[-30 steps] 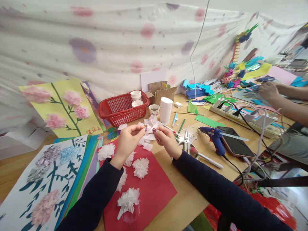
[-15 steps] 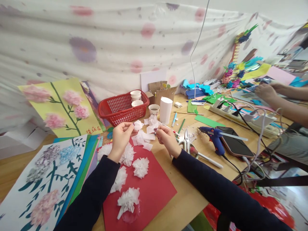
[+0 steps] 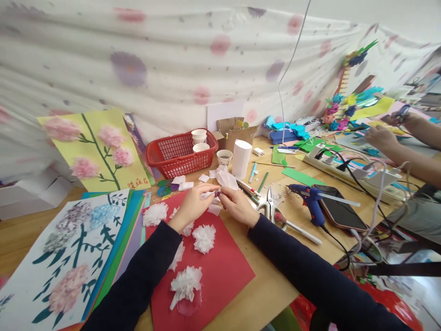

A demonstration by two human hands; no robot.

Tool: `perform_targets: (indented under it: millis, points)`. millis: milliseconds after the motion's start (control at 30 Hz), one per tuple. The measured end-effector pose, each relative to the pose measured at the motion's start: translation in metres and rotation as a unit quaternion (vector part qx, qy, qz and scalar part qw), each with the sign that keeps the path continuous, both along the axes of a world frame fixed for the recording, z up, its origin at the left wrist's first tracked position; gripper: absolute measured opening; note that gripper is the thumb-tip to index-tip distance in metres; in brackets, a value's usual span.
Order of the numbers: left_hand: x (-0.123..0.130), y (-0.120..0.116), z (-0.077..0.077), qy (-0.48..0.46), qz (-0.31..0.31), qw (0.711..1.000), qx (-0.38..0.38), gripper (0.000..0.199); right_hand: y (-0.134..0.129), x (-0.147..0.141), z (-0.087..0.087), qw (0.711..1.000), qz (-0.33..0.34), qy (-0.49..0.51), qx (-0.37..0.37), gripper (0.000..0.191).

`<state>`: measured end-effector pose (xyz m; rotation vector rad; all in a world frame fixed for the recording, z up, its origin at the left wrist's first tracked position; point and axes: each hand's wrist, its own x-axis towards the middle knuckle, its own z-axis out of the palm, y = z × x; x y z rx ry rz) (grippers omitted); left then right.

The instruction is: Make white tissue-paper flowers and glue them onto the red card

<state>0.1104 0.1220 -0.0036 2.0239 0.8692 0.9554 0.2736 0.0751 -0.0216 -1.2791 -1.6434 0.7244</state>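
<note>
Closest, a red sheet (image 3: 223, 280) lies on a wooden table, carrying several crumpled white paper flowers (image 3: 204, 238); left of it, a painting of blossoms (image 3: 67, 289) tops a stack of coloured paper. Over the sheet's far edge, two hands in dark sleeves meet. The left hand (image 3: 195, 206) has thumb and fingers pinched nearly together on a small white piece of paper (image 3: 206, 195). The right hand (image 3: 237, 207) is curled, its fingertips touching the left's; whether it also grips the paper cannot be told. Right of the hands are scissors (image 3: 269, 202), then a blue glue gun (image 3: 310, 197) beside a phone (image 3: 339, 207). Just past the fingers lie loose white scraps (image 3: 226, 178), then a paper cup (image 3: 224, 158) and a red basket (image 3: 165, 158) holding more cups. Farther right, another person's hands (image 3: 382, 139) work near a flower-patterned sheet (image 3: 165, 55) covering the wall.
</note>
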Motion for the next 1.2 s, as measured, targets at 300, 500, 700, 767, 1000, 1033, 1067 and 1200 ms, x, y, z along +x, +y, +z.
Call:
perform_targets:
  millis: [300,500,700,767,1000,1033,1067,1200]
  points:
    - [-0.002,-0.004,0.009,-0.019,-0.031,0.999,-0.014,0.031,-0.006,0.001,0.001,0.998,0.047,0.024,0.033,0.03]
    - [-0.001,-0.006,0.01,-0.014,-0.031,0.999,-0.008,0.03,-0.006,0.0,0.002,0.998,0.04,0.031,0.03,0.034]
    - [0.0,-0.006,0.008,-0.048,-0.032,0.994,-0.09,0.024,-0.005,0.001,-0.002,0.996,0.055,0.069,0.028,0.039]
    - [0.0,-0.006,0.007,-0.078,-0.027,0.988,-0.127,0.023,-0.005,0.001,-0.001,0.995,0.055,0.076,0.025,0.042]
    - [-0.005,-0.003,0.01,-0.102,-0.047,0.98,-0.163,0.027,-0.009,0.0,0.003,0.993,0.065,0.098,0.025,0.041]
    - [-0.006,-0.003,0.01,-0.102,-0.05,0.98,-0.163,0.028,-0.009,0.0,0.003,0.992,0.065,0.102,0.025,0.041]
    - [-0.006,-0.002,0.011,-0.103,-0.052,0.98,-0.164,0.029,-0.009,0.0,0.004,0.992,0.066,0.104,0.026,0.042]
    - [-0.008,-0.003,0.013,-0.109,-0.062,0.978,-0.169,0.03,-0.011,0.0,0.007,0.992,0.067,0.102,0.039,0.044]
